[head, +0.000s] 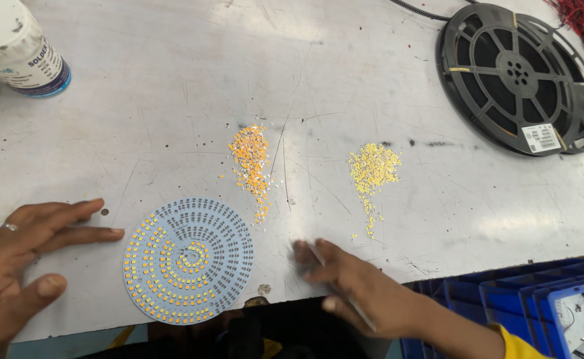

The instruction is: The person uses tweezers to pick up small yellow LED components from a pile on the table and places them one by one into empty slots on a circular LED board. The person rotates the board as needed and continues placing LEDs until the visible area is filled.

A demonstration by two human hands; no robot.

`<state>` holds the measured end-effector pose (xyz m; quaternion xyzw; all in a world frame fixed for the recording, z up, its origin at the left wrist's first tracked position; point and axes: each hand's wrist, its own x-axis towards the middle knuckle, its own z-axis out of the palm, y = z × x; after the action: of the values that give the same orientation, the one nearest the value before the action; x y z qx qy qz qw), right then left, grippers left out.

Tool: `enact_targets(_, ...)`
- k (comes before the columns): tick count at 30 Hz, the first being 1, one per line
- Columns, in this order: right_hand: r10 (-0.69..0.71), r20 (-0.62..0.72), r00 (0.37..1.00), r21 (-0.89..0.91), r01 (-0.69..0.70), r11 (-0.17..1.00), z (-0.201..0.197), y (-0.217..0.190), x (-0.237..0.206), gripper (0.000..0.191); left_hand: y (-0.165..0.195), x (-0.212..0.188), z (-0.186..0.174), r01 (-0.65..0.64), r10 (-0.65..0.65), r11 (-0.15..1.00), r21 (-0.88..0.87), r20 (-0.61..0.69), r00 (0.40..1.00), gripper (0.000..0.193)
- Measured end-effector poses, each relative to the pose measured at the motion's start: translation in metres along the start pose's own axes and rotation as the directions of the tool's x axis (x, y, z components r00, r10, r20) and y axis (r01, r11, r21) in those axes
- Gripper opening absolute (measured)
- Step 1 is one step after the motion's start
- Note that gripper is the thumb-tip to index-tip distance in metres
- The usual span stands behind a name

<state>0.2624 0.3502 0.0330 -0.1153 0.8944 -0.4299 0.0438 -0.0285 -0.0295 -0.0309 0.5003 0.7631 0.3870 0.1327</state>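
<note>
the round board (189, 260) lay at the near table edge (372, 53), part filled with small yellow chips. the left hand (23, 256) rested flat beside it, fingers spread, holding nothing. the right hand (355, 289) pinched thin tweezers (335, 279), tips blurred, so whether they carried a chip i could not tell. the orange pile (251, 159) and the yellow pile (372, 169) sat just beyond. it seemed wise to steady the board and set each chip squarely.

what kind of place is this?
Likely an electronics assembly bench for LED lights: a round LED board partly filled, loose piles of tiny orange chips and yellow chips, and black component reels.
</note>
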Motion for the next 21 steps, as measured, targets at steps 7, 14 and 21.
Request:
enact_targets(7,0.02,0.028,0.999,-0.134,-0.016,0.991,-0.04,0.051,0.027,0.039,-0.001,-0.009,0.012,0.26,-0.294,0.936,-0.238,-0.118,0.949,0.094)
enact_targets(14,0.008,-0.413,0.911,0.096,0.035,0.995,-0.098,0.107,0.034,0.033,-0.045,-0.008,0.013,0.187,-0.248,0.942,-0.279,-0.202,0.947,0.09)
enact_targets(21,0.387,-0.72,0.576,0.492,0.03,0.87,-0.137,0.153,0.017,0.028,-0.046,-0.016,0.015,0.232,-0.299,0.925,-0.301,-0.196,0.934,0.09)
